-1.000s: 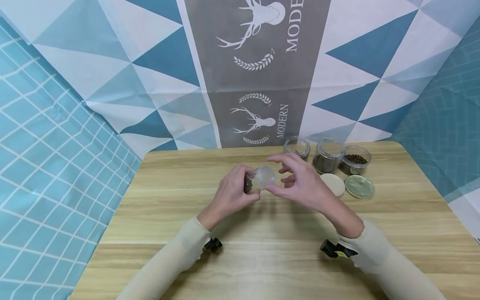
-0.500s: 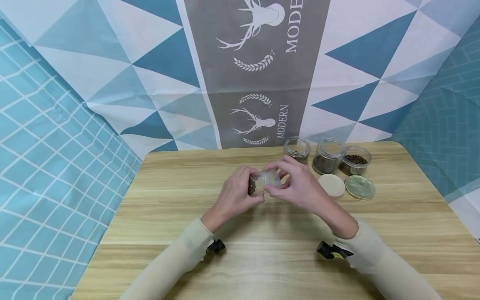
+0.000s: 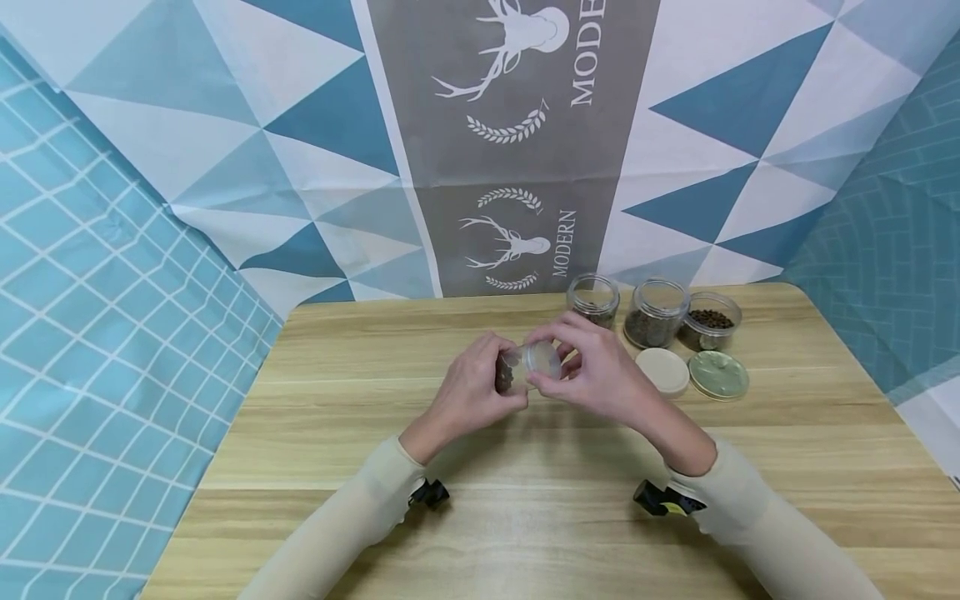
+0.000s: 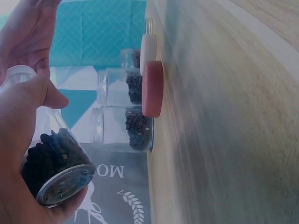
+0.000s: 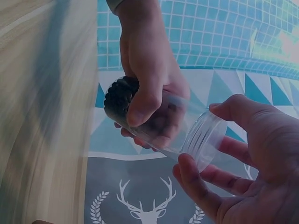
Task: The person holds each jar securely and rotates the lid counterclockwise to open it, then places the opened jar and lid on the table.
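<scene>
My left hand (image 3: 468, 387) grips a clear jar (image 3: 510, 375) tipped on its side above the table, with its mouth toward the right. Dark beans (image 5: 120, 95) fill its base end. At the other end is a translucent, ridged lid (image 5: 204, 140). My right hand (image 3: 600, 371) pinches that lid by its rim, thumb on one side and fingers on the other. The left thumb lies along the jar's wall in the right wrist view.
Several lidless jars with dark contents stand at the back right: a jar (image 3: 594, 312), a middle jar (image 3: 654, 325) and a low jar (image 3: 708, 333). In front lie a cream lid (image 3: 663, 372) and a green lid (image 3: 718, 375). The left wrist view also shows a red lid (image 4: 153, 88).
My right fingers have come in from beside the jar and taken hold of the lid's rim. The jar has shifted slightly right. Little differs over the last half second.
</scene>
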`<state>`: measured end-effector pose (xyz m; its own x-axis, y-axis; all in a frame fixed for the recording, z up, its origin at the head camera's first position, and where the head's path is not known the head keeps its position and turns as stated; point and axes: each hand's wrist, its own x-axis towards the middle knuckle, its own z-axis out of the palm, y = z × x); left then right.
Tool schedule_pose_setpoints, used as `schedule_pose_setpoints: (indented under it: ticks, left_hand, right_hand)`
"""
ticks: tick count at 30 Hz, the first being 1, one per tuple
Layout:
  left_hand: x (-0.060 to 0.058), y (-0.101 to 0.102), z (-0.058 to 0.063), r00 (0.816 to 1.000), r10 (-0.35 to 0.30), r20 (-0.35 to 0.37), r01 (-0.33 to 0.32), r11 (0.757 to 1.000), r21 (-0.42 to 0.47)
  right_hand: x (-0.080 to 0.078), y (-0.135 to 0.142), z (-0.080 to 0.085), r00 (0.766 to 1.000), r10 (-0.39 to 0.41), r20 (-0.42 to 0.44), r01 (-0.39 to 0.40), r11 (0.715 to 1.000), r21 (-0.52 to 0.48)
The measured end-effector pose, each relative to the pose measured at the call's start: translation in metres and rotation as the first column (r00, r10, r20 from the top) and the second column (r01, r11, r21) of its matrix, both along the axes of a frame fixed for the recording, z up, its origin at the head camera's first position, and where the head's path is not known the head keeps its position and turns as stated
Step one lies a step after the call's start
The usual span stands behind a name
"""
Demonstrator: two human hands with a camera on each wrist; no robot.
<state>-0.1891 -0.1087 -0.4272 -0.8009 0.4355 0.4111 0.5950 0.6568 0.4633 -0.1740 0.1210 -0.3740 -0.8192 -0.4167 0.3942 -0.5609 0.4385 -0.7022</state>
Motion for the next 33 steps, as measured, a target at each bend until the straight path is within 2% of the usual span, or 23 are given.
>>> schedule_pose_setpoints:
  ticks: [3,6,8,12,15,18,22,24,28,30,33]
  left_hand:
    - [0.0,-0.001,0.0,0.999,-0.017,0.04,0.016,1.0,0.007]
    - [-0.001,-0.003,0.001,0.991,-0.042,0.126,0.04,0.999,0.017]
    - [-0.002,-0.005,0.001,0.978,-0.07,0.198,0.065,0.997,0.03]
    - [-0.005,-0.009,0.002,0.932,-0.153,0.33,0.14,0.988,0.062]
    - [-0.007,-0.013,0.004,0.902,-0.207,0.379,0.19,0.978,0.084]
    - [-0.008,-0.014,0.006,0.894,-0.224,0.389,0.206,0.975,0.087]
    - [-0.007,-0.013,0.008,0.904,-0.205,0.374,0.189,0.979,0.079]
    - [-0.006,-0.012,0.009,0.913,-0.187,0.362,0.168,0.982,0.084]
    - [-0.005,-0.011,0.008,0.948,-0.117,0.295,0.089,0.99,0.105]
    - [-0.003,-0.011,0.008,0.966,-0.071,0.247,0.044,0.993,0.113]
    - [-0.002,-0.012,0.007,0.984,-0.009,0.181,-0.011,0.994,0.112]
  right_hand:
    - [0.0,0.001,-0.001,1.0,0.015,-0.018,-0.015,1.0,0.015]
    - [0.0,0.003,-0.002,0.996,0.056,-0.069,-0.052,0.997,0.053]
    - [0.0,0.004,-0.001,0.989,0.102,-0.106,-0.092,0.992,0.09]
    - [-0.001,0.008,-0.002,0.956,0.219,-0.194,-0.19,0.969,0.157]
    - [-0.002,0.009,-0.003,0.924,0.282,-0.26,-0.24,0.954,0.182]
    - [-0.003,0.01,-0.004,0.907,0.297,-0.297,-0.247,0.949,0.194]
    - [-0.003,0.011,-0.003,0.907,0.298,-0.299,-0.246,0.949,0.198]
    - [-0.002,0.012,-0.002,0.915,0.288,-0.284,-0.239,0.951,0.194]
    - [-0.002,0.014,0.0,0.952,0.225,-0.206,-0.201,0.971,0.129]
    - [-0.002,0.015,0.002,0.976,0.165,-0.141,-0.155,0.985,0.079]
    - [-0.001,0.015,0.003,0.996,0.081,-0.03,-0.08,0.997,0.018]
